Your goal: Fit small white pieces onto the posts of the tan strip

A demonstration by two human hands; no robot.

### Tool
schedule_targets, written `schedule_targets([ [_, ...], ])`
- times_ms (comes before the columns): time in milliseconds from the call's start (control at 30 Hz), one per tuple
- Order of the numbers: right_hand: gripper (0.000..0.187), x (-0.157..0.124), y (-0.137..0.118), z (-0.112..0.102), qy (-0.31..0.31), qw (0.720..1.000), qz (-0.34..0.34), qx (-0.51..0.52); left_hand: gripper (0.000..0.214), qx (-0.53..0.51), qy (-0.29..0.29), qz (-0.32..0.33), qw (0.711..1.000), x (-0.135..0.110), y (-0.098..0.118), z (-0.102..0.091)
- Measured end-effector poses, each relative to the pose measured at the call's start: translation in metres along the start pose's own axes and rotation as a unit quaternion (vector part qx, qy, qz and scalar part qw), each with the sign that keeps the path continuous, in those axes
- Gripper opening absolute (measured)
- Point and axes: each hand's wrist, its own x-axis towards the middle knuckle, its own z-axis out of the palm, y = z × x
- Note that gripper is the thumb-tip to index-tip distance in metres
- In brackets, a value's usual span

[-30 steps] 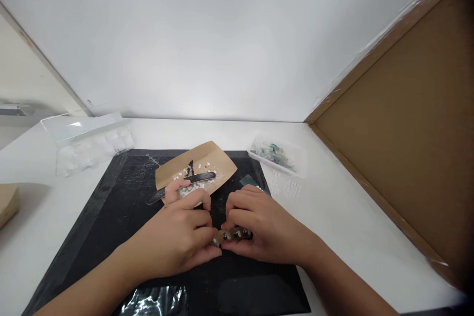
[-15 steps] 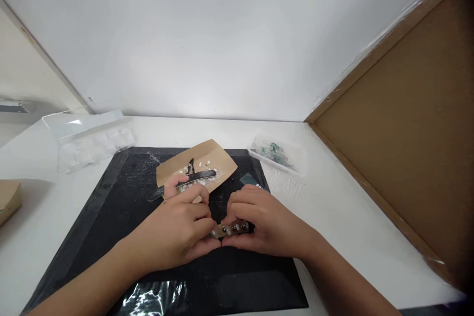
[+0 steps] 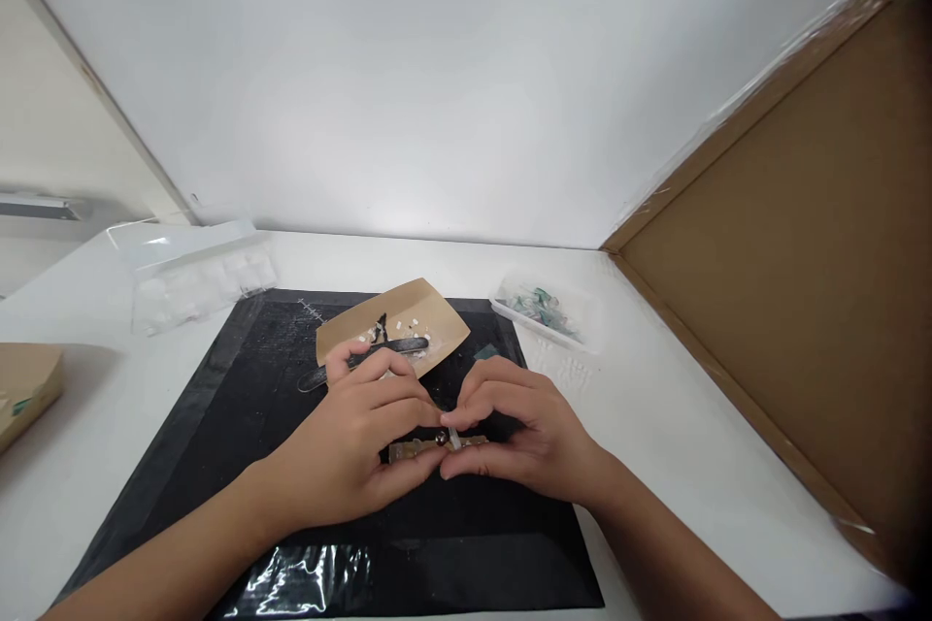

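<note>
Brown strip [image 3: 405,451] has shifted leftward since earlier, pinched in both hands' [image 3: 364,437] [image 3: 539,427] fingertips.

Peering forward and down now from the head, close above left hand [image 3: 364,429] and right hand [image 3: 535,427] at six o'clock, facing white wall [image 3: 451,87] at twelve, cardboard [image 3: 786,252] at three!

There are two hands [image 3: 356,437] [image 3: 528,432], one strip [image 3: 405,452], one file [image 3: 406,345], one mat [image 3: 211,408], two trays [image 3: 408,299] [image 3: 29,359] and two clear boxes [image 3: 211,307] [image 3: 535,326].
</note>
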Motion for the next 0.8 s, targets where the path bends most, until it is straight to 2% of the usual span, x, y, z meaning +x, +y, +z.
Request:
schedule_targets([
  [133, 0.036, 0.0001, -0.0004, 0.0024, 0.035, 0.999, 0.001, 0.023, 0.003, -0.027, 0.031, -0.001, 0.999, 0.0007, 0.0028, 0.0010],
  [367, 0.035, 0.0002, -0.0015, 0.0061, 0.066, 0.998, -0.014, 0.006, 0.007, -0.057, 0.049, -0.024, 0.997, 0.0013, 0.0048, 0.0017],
  [600, 0.032, 0.0018, -0.0019, 0.0069, 0.097, 0.989, -0.084, -0.075, 0.008, -0.048, 0.057, -0.050, 0.996, 0.0004, 0.0060, 0.0018],
  [800, 0.034, 0.0028, -0.0039, 0.0084, 0.107, 0.989, -0.083, -0.065, 0.010, -0.052, 0.056, -0.069, 0.995, -0.0002, 0.0091, 0.0015],
])
